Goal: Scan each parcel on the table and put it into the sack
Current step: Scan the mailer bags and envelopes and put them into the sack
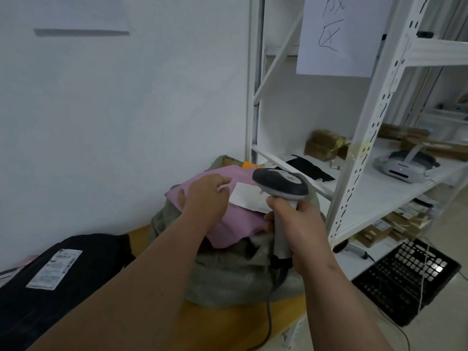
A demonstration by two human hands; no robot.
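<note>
- I have the pink parcel (228,224) at mid-frame, lying on top of the grey-green sack (228,272), with its long axis running from lower right up toward the upper left.
- My left hand (202,196) rests on the parcel's upper left part, fingers stretched fairly straight and pressing it flat, thumb out to the side.
- The white label (247,197) lies just right of those fingers, between them and the scanner (281,184).
- My right hand (296,226) is wrapped tight round the scanner's handle, with the head hovering just above and right of the label, so I judge this hand does the scan.
- Its cable (268,315) drops toward the bottom of the frame over the yellow table (228,325).
- A black parcel (58,282) with its own label waits at lower left, well apart.
- White shelves (354,178) stand close at right; I'd watch the scanner there.
</note>
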